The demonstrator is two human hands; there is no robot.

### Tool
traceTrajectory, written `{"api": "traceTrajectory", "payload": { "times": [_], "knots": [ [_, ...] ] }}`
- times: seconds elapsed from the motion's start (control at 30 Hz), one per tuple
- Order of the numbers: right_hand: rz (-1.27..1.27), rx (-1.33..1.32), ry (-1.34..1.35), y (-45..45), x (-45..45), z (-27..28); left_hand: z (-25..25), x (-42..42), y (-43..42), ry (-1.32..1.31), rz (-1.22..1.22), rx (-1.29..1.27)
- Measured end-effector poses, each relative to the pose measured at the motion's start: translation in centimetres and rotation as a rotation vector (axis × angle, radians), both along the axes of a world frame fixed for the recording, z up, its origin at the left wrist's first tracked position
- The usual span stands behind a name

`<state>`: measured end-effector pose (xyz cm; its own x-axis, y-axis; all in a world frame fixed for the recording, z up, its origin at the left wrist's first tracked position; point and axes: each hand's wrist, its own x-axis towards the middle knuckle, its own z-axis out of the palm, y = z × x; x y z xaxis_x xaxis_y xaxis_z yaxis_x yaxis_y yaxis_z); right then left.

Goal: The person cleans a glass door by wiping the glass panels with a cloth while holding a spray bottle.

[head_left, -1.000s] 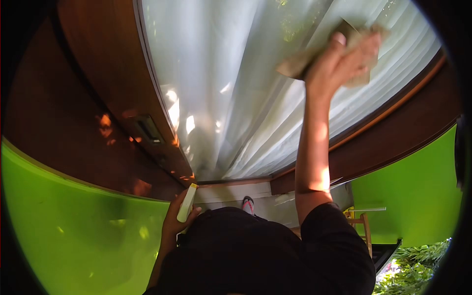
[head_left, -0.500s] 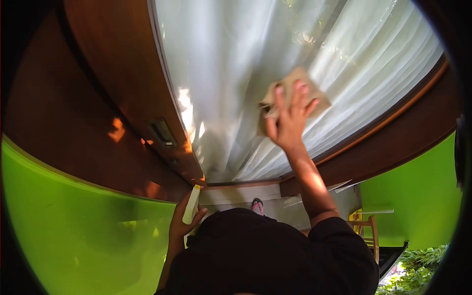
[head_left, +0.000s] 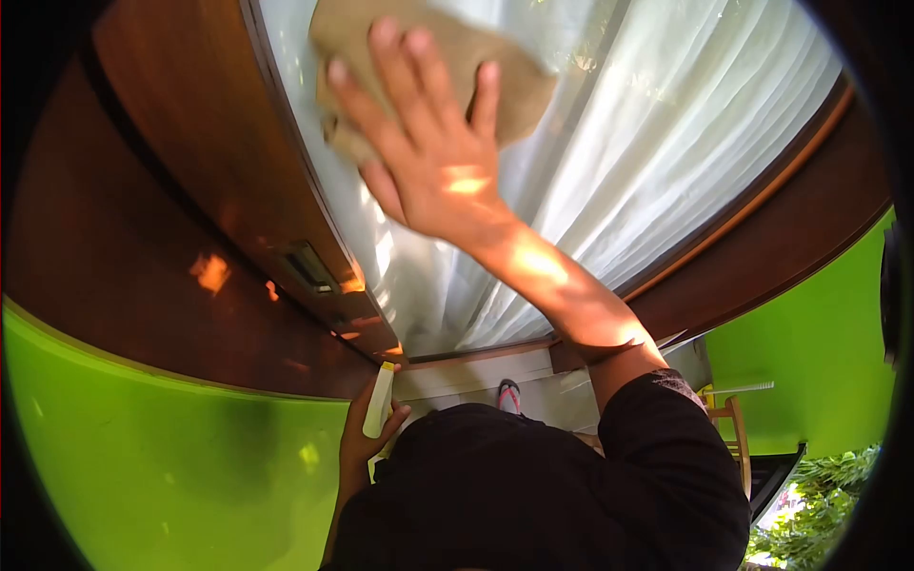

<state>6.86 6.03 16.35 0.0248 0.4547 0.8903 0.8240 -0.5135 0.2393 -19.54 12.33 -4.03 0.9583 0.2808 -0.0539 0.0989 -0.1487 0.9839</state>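
My right hand [head_left: 438,143] lies with fingers spread over a tan cloth [head_left: 524,90], pressing it against the glass pane [head_left: 419,314] of a wooden-framed door. The cloth bunches up beside the thumb and reaches past the fingertips. White curtains [head_left: 609,162] hang behind the glass. Low at the left, my left hand [head_left: 367,433] is closed around a white spray bottle [head_left: 379,404] with a yellow nozzle tip. Most of the bottle's lower body is hidden by my hand and dark shirt.
The brown door frame [head_left: 190,114] carries a recessed handle [head_left: 310,266]. Bright green walls [head_left: 190,476] stand at both sides. A wooden chair [head_left: 738,438] is at the lower right, near leafy plants [head_left: 828,504]. My sandalled foot [head_left: 509,395] is on the tiled floor below.
My right hand has slid the cloth up and to the left across the glass, coming closer to the camera. My left hand stays low with the spray bottle.
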Motion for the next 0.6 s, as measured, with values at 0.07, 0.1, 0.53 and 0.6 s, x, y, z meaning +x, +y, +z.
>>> {"api": "traceTrajectory", "payload": {
  "times": [0.07, 0.1, 0.53, 0.6],
  "knots": [
    [-0.021, -0.093, -0.026, -0.6, -0.4, -3.8, 0.2, -0.1, -0.1, -0.019, 0.004, 0.011],
    [0.003, -0.155, -0.026, -1.5, -0.2, -5.8, 0.2, -0.2, -0.1, -0.026, 0.009, 0.007],
    [-0.05, 0.406, 0.09, -3.8, 2.4, 6.0, -0.4, -1.7, 1.0, -0.013, 0.022, 0.078],
    [-0.117, 0.338, 0.087, -1.4, 0.1, 7.8, -0.1, -1.6, 0.8, -0.032, 0.022, 0.067]
  ]
}}
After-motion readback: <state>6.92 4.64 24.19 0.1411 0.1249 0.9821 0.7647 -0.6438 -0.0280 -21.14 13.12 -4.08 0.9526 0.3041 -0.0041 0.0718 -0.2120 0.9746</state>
